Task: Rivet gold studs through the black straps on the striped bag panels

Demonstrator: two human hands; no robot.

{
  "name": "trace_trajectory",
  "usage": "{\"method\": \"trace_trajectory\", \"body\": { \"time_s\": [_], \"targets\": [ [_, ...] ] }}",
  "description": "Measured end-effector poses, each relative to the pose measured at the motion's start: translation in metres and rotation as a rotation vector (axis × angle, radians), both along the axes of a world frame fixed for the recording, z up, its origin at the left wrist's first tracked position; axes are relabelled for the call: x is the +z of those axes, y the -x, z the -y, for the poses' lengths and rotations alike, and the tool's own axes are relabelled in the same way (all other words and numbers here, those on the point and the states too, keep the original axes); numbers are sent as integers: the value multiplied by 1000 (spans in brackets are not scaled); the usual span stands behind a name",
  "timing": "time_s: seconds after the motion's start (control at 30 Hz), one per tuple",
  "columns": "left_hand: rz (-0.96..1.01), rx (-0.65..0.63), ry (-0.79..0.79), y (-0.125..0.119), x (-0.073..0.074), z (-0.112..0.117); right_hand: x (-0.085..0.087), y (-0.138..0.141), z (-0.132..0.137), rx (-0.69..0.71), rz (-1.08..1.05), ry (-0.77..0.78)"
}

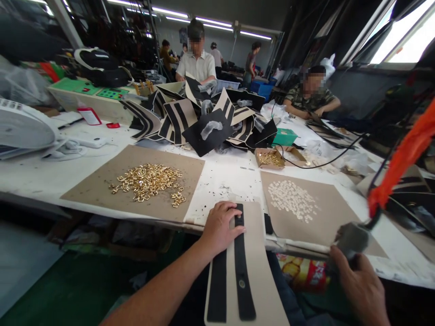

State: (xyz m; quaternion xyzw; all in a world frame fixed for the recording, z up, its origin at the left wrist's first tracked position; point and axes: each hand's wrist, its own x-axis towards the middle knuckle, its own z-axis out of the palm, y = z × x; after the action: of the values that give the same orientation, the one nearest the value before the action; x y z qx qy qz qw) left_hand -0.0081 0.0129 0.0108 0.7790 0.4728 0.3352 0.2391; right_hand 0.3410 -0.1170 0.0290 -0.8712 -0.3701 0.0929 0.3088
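A long beige panel (256,253) with black strips leans from the table's front edge down toward my lap. My left hand (220,226) holds it near its top, fingers and thumb bent over the inner black strip (239,253). A small round metal piece (241,284) sits low on that strip. My right hand (362,285) is closed around a grey hand-held tool (353,240), slightly blurred, with a dark cord and orange wrapping (384,194) running up from it. The tool is to the right of the panel, apart from it.
Gold metal rings (149,179) are heaped on the left brown sheet (84,185); small pale discs (292,199) lie on the right sheet (333,203). Behind are piled striped panels (178,117), a small box of gold parts (269,159) and a white fan (27,127). Co-workers sit across the table.
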Motion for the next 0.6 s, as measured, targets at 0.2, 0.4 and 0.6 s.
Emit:
{"method": "trace_trajectory", "body": {
  "time_s": [0.2, 0.4, 0.6],
  "targets": [
    [-6, 4, 38, 0, 3, -2, 45, 79, -50, 290, -823, -621],
    [4, 6, 64, -1, 3, -3, 63, 167, -125, 718, -1178, -705],
    [-2, 0, 102, -1, 5, -4, 41, 194, -154, 852, -885, -613]
  ]
}}
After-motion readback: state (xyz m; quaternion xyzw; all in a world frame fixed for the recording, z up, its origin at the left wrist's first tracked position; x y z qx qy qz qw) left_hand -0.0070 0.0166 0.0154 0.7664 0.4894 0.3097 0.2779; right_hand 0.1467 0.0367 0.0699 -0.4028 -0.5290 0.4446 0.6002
